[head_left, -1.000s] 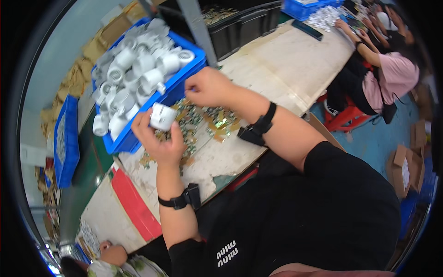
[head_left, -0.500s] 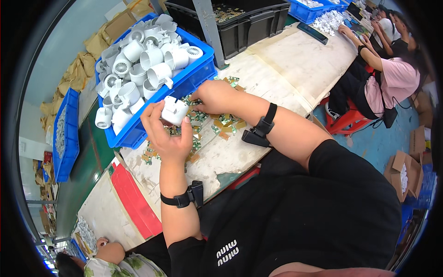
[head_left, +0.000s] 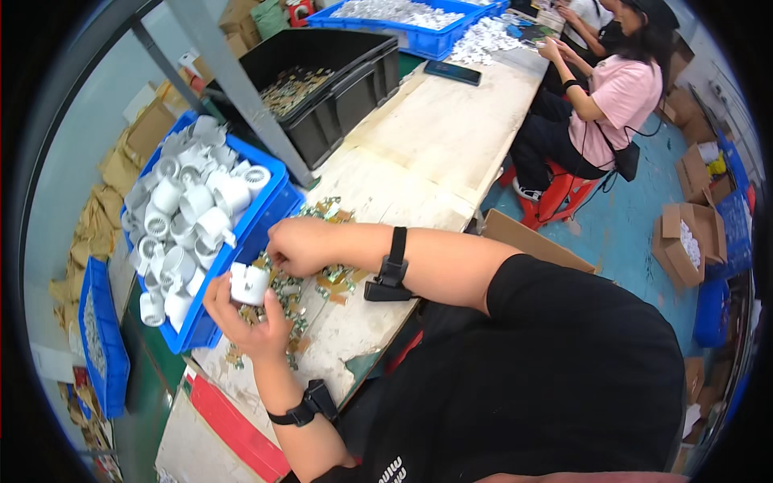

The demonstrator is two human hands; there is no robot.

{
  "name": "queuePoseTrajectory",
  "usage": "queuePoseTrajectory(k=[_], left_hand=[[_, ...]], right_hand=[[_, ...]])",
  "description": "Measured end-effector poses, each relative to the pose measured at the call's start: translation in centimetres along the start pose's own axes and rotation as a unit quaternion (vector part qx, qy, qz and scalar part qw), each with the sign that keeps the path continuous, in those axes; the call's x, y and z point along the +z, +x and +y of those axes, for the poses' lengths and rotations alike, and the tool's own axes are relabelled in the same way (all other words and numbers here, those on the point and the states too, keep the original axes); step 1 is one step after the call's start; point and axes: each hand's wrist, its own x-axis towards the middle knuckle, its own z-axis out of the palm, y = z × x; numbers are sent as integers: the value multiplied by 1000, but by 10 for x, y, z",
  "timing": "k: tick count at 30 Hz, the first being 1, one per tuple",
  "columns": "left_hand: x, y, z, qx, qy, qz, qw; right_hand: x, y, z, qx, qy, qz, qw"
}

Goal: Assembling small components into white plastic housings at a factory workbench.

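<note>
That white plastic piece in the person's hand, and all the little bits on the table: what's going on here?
A person at a worn workbench holds a white plastic fitting in the left hand. The right hand reaches into a scatter of small metal pieces lying on the bench just beside it. A blue crate full of similar white fittings sits right next to the hands, with a black bin of small parts behind it. Farther along the bench, another person in a pink top sits working.

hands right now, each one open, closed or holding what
left hand: closed on a white plastic fitting.
right hand: fingers curled down into the small metal pieces; grip cannot be told.
</note>
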Motion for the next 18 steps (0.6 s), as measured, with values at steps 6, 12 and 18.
queuePoseTrajectory(k=[6,12,18], left_hand=[[2,-1,-1,5,5,-15,1000],[-2,2,-1,7,32,-6,999],[-2,7,4,11,30,3,999]], right_hand=[[-1,-3,11,-38,-30,-44,998],[-2,1,5,-30,-47,-32,998],[-2,12,4,72,76,82,991]])
